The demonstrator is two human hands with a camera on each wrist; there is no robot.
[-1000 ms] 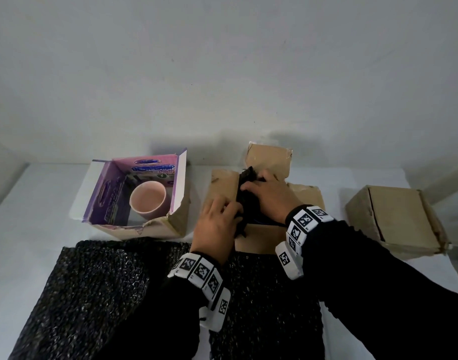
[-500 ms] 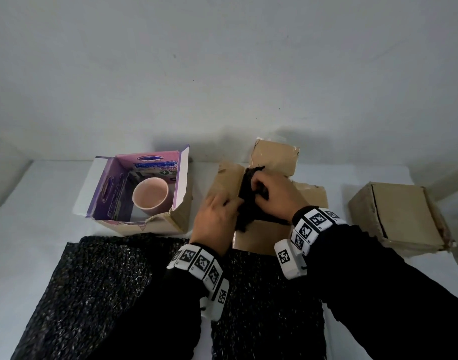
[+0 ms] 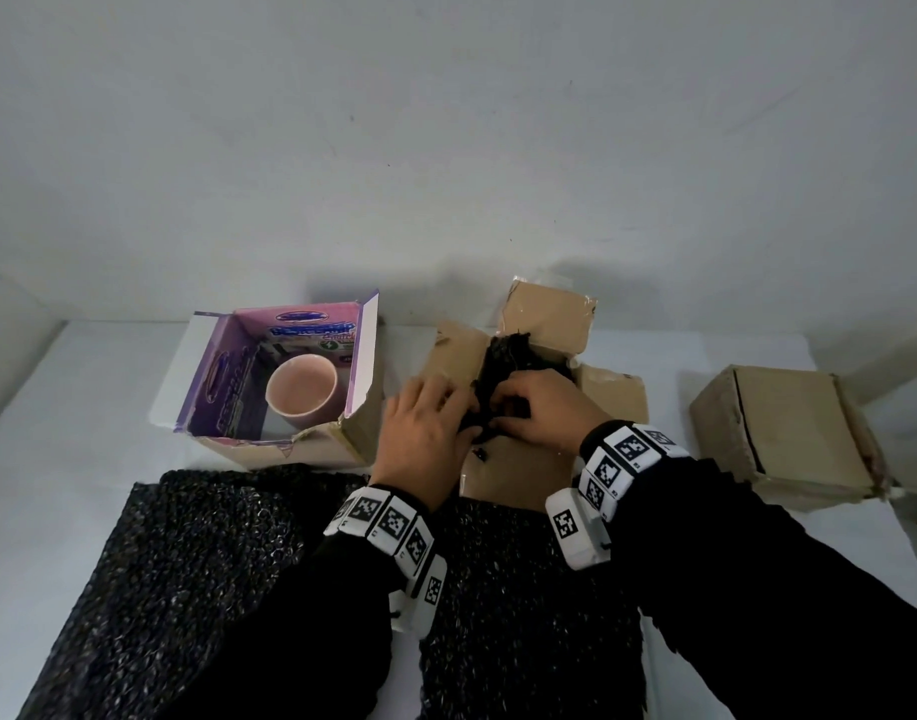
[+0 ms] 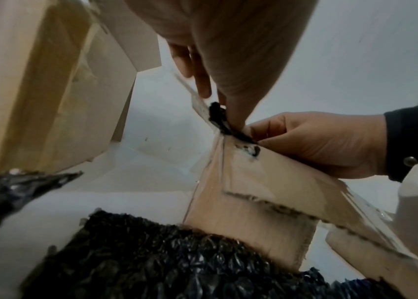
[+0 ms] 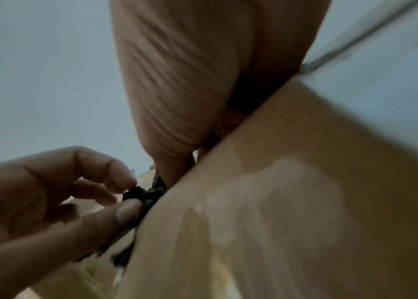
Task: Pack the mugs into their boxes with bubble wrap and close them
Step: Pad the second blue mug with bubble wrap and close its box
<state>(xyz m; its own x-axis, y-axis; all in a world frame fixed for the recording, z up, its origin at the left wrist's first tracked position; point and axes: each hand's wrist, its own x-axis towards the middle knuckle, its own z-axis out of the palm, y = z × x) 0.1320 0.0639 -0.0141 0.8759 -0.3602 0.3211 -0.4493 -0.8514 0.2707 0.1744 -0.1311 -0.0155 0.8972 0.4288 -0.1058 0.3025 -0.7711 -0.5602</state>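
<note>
An open brown box (image 3: 513, 475) stands mid-table with a bundle of black bubble wrap (image 3: 508, 356) stuffed in its mouth; whatever is inside the wrap is hidden. My left hand (image 3: 446, 413) pinches the wrap's near-left edge between thumb and forefinger (image 5: 126, 210). My right hand (image 3: 519, 407) curls its fingers onto the same bundle from the right, with its knuckles (image 4: 318, 141) over the front flap. A pink mug (image 3: 301, 389) sits bare in the purple-lined box (image 3: 363, 350) to the left.
A shut brown box (image 3: 789, 428) stands at the right. Two black bubble wrap sheets (image 3: 186, 579) lie along the near table edge under my forearms. A wall rises close behind the boxes.
Both hands stay on the wrap bundle in the middle box. The right hand's fingers have slid from the bundle's top to its near edge, close to the left fingers.
</note>
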